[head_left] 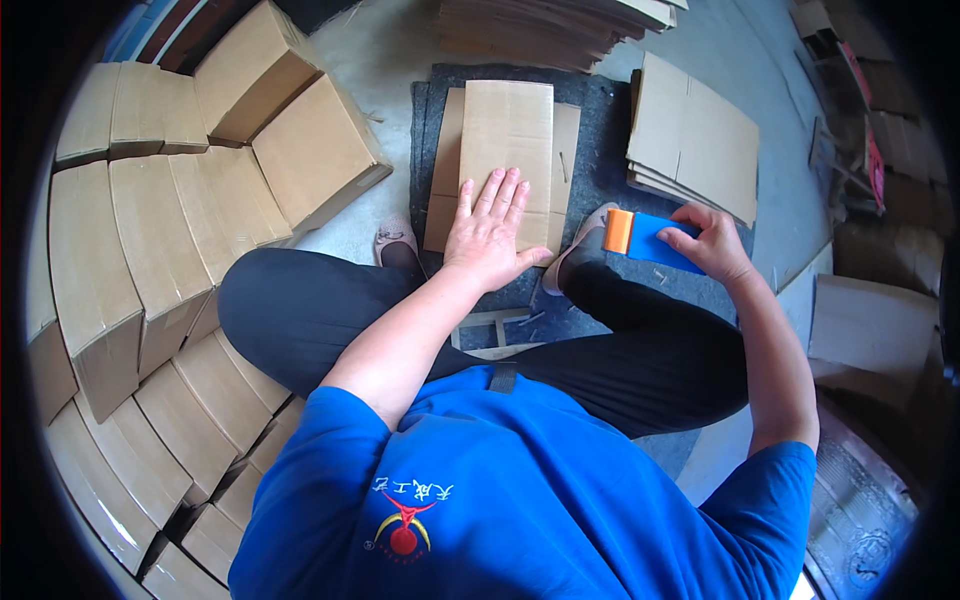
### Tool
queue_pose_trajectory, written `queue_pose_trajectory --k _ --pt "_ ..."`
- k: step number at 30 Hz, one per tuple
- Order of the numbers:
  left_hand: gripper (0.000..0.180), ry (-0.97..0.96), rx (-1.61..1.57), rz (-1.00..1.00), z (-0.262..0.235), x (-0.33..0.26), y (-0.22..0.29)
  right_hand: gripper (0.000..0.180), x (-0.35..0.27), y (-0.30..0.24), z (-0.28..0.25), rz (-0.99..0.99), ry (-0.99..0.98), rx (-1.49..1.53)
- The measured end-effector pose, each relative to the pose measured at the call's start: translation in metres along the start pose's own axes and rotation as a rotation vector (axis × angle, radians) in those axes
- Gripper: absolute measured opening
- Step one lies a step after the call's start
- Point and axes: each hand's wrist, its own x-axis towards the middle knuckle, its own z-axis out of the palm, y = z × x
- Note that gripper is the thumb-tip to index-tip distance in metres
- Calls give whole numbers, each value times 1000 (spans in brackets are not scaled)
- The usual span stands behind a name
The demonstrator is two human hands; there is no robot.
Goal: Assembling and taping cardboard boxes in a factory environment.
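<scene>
A long brown cardboard box [508, 130] lies between my feet, on top of a wider piece of cardboard [441, 205]. My left hand [490, 230] presses flat on the near part of its top, fingers stretched out and thumb apart. Off to the right, in the air above my knee, my right hand [707, 243] grips a blue tape dispenser [655, 240] with an orange end pointing toward the box. The dispenser is apart from the box. Whether tape hangs from it I cannot tell.
Several closed cardboard boxes [200, 210] are stacked along my left side. A pile of flat cardboard sheets [695, 130] lies to the right on the dark mat [595, 130]. More flattened cardboard [540, 30] is stacked at the far side. Below my legs is a low stool frame [490, 325].
</scene>
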Motion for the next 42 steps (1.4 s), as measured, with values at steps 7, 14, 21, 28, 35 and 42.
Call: queue_pose_trajectory --k 7,14,21,28,35,42 --pt "98 -20 37 -2 1 3 1 35 42 -34 62 -104 -37 -469" --pt "90 -17 18 6 1 2 -2 11 31 -81 159 -163 44 -518" --pt "32 533 -574 70 22 16 -25 19 26 -51 214 -179 -404 -658" --pt "40 613 -290 -63 -26 135 -55 36 3 -135 222 -80 -569 -239" --pt "52 427 -233 -411 -61 124 -106 42 30 -102 159 326 -363 -176" --pt "64 240 -585 -687 9 55 -127 43 67 -35 107 171 -227 -483"
